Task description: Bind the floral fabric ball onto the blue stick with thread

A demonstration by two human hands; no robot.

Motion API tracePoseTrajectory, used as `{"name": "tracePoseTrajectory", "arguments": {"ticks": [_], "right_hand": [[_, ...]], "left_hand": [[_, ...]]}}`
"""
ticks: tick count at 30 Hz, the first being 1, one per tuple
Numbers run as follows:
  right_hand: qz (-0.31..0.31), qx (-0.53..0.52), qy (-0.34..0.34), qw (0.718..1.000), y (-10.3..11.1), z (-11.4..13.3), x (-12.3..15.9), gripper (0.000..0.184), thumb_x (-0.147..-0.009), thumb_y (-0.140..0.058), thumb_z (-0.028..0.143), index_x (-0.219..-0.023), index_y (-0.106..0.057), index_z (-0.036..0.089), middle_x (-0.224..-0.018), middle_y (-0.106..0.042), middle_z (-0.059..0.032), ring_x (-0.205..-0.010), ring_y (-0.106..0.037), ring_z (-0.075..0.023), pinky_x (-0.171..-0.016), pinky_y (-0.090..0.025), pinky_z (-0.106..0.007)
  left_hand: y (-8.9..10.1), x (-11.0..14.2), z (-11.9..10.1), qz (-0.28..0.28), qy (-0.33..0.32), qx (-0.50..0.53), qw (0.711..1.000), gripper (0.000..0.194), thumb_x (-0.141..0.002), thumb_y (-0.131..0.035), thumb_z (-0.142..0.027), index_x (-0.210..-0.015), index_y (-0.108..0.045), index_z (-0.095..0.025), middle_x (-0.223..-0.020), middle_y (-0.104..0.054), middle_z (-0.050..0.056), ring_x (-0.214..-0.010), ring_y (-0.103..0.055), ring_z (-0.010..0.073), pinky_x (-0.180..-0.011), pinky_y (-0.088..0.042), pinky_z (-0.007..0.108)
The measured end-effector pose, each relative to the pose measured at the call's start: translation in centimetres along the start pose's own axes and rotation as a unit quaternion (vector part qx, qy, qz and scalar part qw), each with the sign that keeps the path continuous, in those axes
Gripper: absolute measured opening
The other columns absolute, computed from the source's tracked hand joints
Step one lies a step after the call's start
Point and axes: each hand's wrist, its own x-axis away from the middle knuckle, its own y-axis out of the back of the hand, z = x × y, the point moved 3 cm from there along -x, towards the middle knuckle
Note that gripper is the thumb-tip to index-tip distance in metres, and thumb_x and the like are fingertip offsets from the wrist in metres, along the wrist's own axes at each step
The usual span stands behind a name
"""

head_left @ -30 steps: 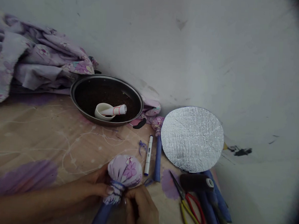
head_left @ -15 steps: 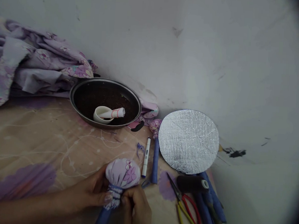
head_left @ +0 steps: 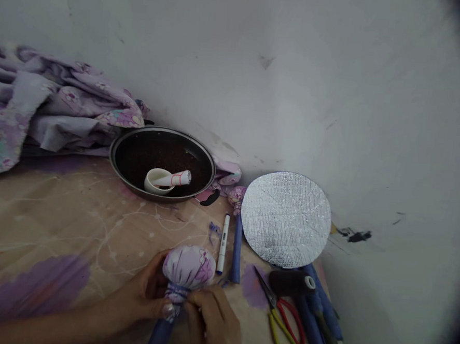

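Note:
A stuffed ball of purple flowered fabric [head_left: 189,266] is bound onto a blue stick [head_left: 160,336] near the bottom of the view. My left hand [head_left: 146,294] grips the ball's neck from the left, thumb on the wound purple thread. My right hand [head_left: 213,324] pinches the same bound neck from the right, fingers closed. A finished blue stick with a small flowered ball [head_left: 236,234] lies just beyond, beside a white marker [head_left: 223,244].
A dark pan [head_left: 162,162] holds a white cup and a rolled paper. Crumpled purple cloth [head_left: 54,109] is piled at the back left. A silver foil disc [head_left: 285,218] leans by the wall. Red-and-yellow scissors [head_left: 283,318], a dark thread spool [head_left: 291,283] and blue sticks lie at right.
The view has drifted down and left a little. Both hands keep working at the neck of the fabric ball, which has shifted slightly left and upright.

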Motion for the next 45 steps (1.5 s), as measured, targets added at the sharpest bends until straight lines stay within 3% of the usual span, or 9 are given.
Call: {"name": "tracePoseTrajectory", "arguments": {"ticks": [7, 13, 18, 23, 30, 34, 38, 41, 45], "right_hand": [[-0.033, 0.198, 0.044, 0.979, -2.4, 1.4, -1.2, 0.034, -0.106, -0.055, 0.001, -0.093, -0.067, 0.03, -0.083, -0.073, -0.0022, -0.061, -0.077, -0.0251, -0.054, -0.05, -0.037], [-0.086, 0.207, 0.051, 0.973, -4.1, 2.0, -1.0, 0.04, -0.081, -0.054, -0.007, -0.09, -0.062, 0.031, -0.08, -0.071, -0.0024, -0.061, -0.073, -0.0289, -0.056, -0.042, -0.045], [-0.103, 0.153, 0.059, 0.981, -3.0, 2.1, -2.6, 0.042, -0.107, -0.046, -0.005, -0.093, -0.062, 0.03, -0.081, -0.07, -0.0006, -0.061, -0.069, -0.0253, -0.058, -0.042, -0.044], [-0.022, 0.103, 0.048, 0.993, 0.1, 0.6, -3.8, 0.062, -0.14, -0.027, 0.036, -0.096, -0.069, 0.029, -0.085, -0.073, 0.0003, -0.061, -0.075, -0.0189, -0.055, -0.046, -0.036], [0.055, 0.205, 0.104, 0.972, 0.7, 0.9, -2.6, 0.044, -0.124, -0.049, 0.008, -0.093, -0.072, 0.028, -0.083, -0.078, 0.0001, -0.056, -0.08, -0.0177, -0.049, -0.054, -0.029], [0.036, 0.261, 0.113, 0.958, -0.5, 2.0, -2.7, 0.037, -0.097, -0.058, -0.006, -0.092, -0.069, 0.029, -0.08, -0.078, -0.0001, -0.051, -0.075, -0.0207, -0.046, -0.054, -0.033], [-0.062, 0.234, 0.09, 0.966, -1.8, 2.4, -2.4, 0.041, -0.083, -0.056, -0.009, -0.083, -0.061, 0.031, -0.074, -0.07, -0.0004, -0.053, -0.072, -0.025, -0.047, -0.047, -0.042], [-0.091, 0.197, 0.092, 0.972, -2.5, 2.4, -2.5, 0.044, -0.089, -0.051, -0.011, -0.082, -0.06, 0.031, -0.074, -0.067, -0.0004, -0.055, -0.069, -0.0253, -0.05, -0.043, -0.044], [-0.041, 0.169, 0.103, 0.979, -1.9, 2.2, -3.3, 0.048, -0.113, -0.043, -0.005, -0.087, -0.062, 0.03, -0.078, -0.07, -0.0003, -0.059, -0.073, -0.0231, -0.054, -0.043, -0.039]], "left_hand": [[1.8, -0.8, 3.0, -0.012, -0.034, -0.011, 0.999, 0.109, -0.076, -0.119, -0.063, -0.168, -0.063, -0.041, -0.164, -0.084, 0.01, -0.144, -0.085, 0.0384, -0.119, -0.068, 0.046], [2.5, -0.7, 4.7, -0.029, -0.051, -0.024, 0.998, 0.1, -0.085, -0.115, -0.056, -0.168, -0.06, -0.047, -0.157, -0.086, 0.004, -0.132, -0.089, 0.0323, -0.109, -0.069, 0.039], [2.1, -0.8, 4.7, -0.034, -0.055, -0.018, 0.998, 0.1, -0.082, -0.118, -0.045, -0.166, -0.064, -0.046, -0.165, -0.083, 0.007, -0.143, -0.085, 0.0357, -0.119, -0.067, 0.043], [1.5, -1.0, 4.1, -0.03, -0.056, -0.003, 0.998, 0.097, -0.084, -0.116, -0.055, -0.166, -0.064, -0.042, -0.156, -0.087, 0.008, -0.134, -0.089, 0.0367, -0.111, -0.069, 0.047], [1.8, -0.7, 4.5, -0.034, -0.055, 0.001, 0.998, 0.103, -0.081, -0.117, -0.051, -0.168, -0.063, -0.044, -0.157, -0.088, 0.004, -0.139, -0.088, 0.0367, -0.112, -0.07, 0.042], [2.5, -0.8, 5.3, -0.029, -0.067, 0.011, 0.997, 0.108, -0.078, -0.119, -0.055, -0.168, -0.06, -0.043, -0.155, -0.088, 0.006, -0.131, -0.09, 0.0327, -0.112, -0.072, 0.042], [2.4, -0.7, 5.1, -0.023, -0.075, 0.006, 0.997, 0.106, -0.081, -0.118, -0.053, -0.169, -0.059, -0.042, -0.158, -0.085, 0.007, -0.135, -0.088, 0.0331, -0.112, -0.071, 0.041], [2.1, -0.6, 4.8, -0.024, -0.077, 0.0, 0.997, 0.103, -0.084, -0.117, -0.052, -0.169, -0.06, -0.039, -0.159, -0.084, 0.008, -0.14, -0.086, 0.0345, -0.114, -0.07, 0.042], [1.9, -0.9, 4.5, -0.017, -0.086, 0.005, 0.996, 0.096, -0.086, -0.117, -0.049, -0.166, -0.063, -0.04, -0.155, -0.087, 0.006, -0.131, -0.089, 0.0304, -0.108, -0.07, 0.038]]}}
